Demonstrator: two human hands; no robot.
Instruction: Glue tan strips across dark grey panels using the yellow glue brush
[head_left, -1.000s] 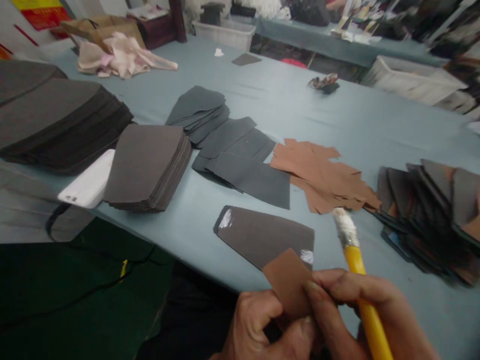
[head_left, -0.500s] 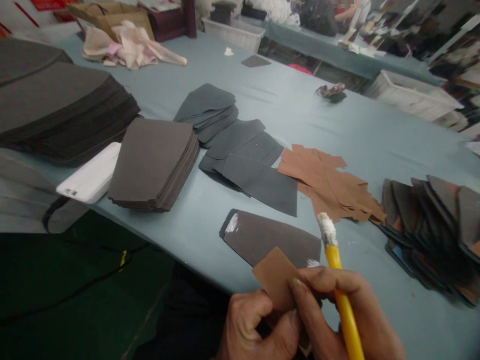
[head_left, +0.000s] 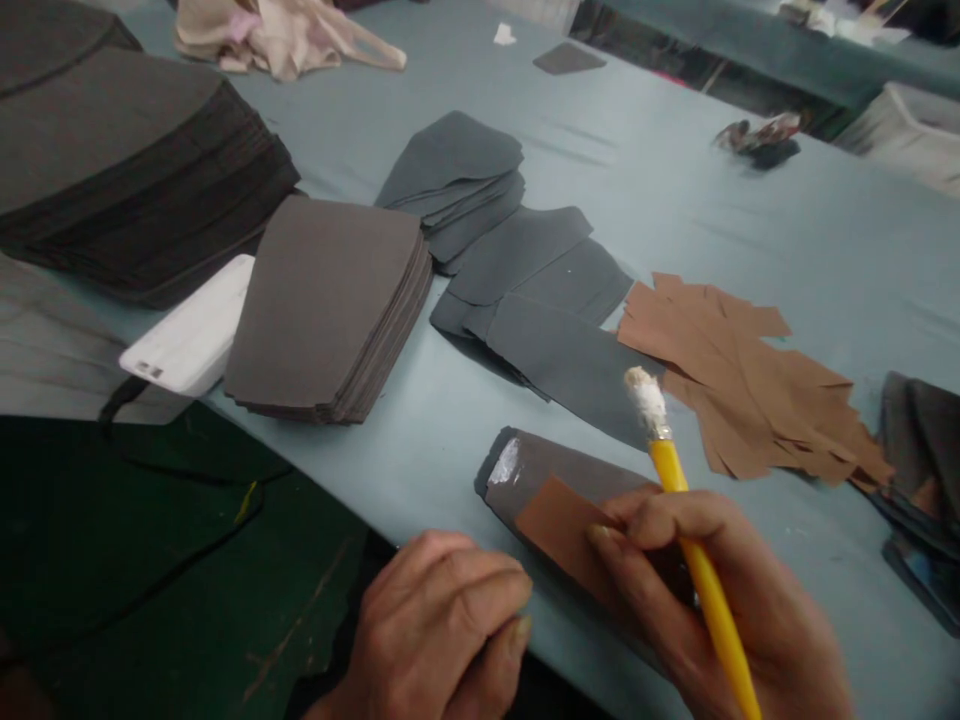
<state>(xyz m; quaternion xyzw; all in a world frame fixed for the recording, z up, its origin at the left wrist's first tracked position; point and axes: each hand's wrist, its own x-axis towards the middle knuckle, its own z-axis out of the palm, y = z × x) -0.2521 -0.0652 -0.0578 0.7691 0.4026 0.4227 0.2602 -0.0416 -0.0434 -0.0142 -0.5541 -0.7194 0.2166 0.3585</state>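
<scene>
In my right hand [head_left: 720,600] is a yellow-handled brush [head_left: 667,460], its white-coated bristles pointing up and away from me. Thumb and fingertips of the same hand pinch a brown rectangular piece [head_left: 559,520]. That piece hangs over a dark panel [head_left: 600,458] lying on the table; I cannot tell if they touch. A white smear [head_left: 504,465] marks the panel's left end, while its right part is hidden behind my hand. My left hand [head_left: 450,625] is closed, fingers curled, left of the panel by the table edge. What is inside its grip, if anything, is hidden.
Brown pieces [head_left: 735,380] lie heaped beyond the brush, beside loose dark panels [head_left: 562,350]. A neat dark stack [head_left: 330,300], a white phone-like object [head_left: 191,325] and a larger stack [head_left: 127,150] sit left. More dark pieces [head_left: 922,440] lie at the right edge.
My left hand has come off the brown piece and moved left, closed. My right hand has brought the piece over the dark panel. The view has tilted down and closer.
</scene>
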